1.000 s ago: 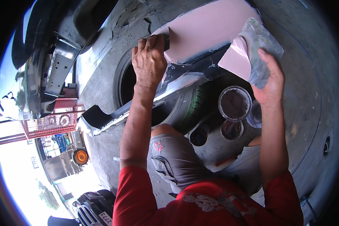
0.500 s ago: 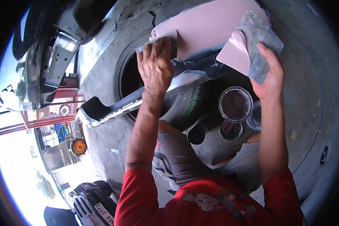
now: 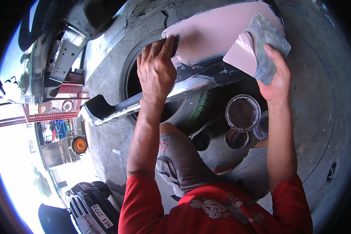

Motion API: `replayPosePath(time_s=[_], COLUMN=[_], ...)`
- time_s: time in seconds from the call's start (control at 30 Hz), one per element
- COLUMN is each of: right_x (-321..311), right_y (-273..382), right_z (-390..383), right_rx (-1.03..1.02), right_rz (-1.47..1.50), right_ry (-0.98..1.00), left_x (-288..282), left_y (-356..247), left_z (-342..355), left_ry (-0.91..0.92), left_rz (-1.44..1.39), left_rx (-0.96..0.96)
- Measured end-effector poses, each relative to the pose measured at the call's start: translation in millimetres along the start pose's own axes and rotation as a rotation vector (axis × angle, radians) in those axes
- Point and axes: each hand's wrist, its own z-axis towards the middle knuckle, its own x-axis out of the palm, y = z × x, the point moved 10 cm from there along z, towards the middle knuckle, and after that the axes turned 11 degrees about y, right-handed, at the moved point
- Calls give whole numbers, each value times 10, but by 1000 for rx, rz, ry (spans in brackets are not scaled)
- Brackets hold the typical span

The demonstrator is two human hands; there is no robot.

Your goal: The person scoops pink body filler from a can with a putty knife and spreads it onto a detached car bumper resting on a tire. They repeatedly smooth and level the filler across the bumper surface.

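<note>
A car body panel [image 3: 206, 33] coated in smooth pink filler lies in front of me, with a dark lower edge. My left hand [image 3: 156, 74] is closed around a thin dark spreader [image 3: 176, 46], seen almost edge-on at the panel's left end. Whether the blade touches the coating, I cannot tell. In my right hand [image 3: 276, 84], thumb on top, is a flat mottled grey mixing board [image 3: 270, 43]. A thick mound of pink filler [image 3: 241, 54] covers its left part, over the panel's right side.
Beneath the panel lies a tire [image 3: 197, 107], with a long silver-grey car trim piece [image 3: 152, 99] across it. Between my knees and the panel stand a round tub [image 3: 243, 113] and a smaller can [image 3: 236, 139]. At left are a dark vehicle [image 3: 46, 43] and a red mesh barrier [image 3: 52, 111].
My left hand has drawn slightly left, and the spreader has turned from face-on to nearly edge-on. Fine lines now show in the filler where it was. My right hand stays nearly still.
</note>
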Motion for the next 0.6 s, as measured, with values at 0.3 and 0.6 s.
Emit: replayPosePath(time_s=[0.3,0.6], right_x=[11,46], right_y=[-50,-191], right_z=[56,69], right_rx=[25,58], right_rz=[-16,-25], right_ry=[34,55], left_x=[239,371], left_y=[166,-547], left_z=[514,-377], left_ry=[95,46], left_rz=[-124,-53], left_rx=[-23,-29])
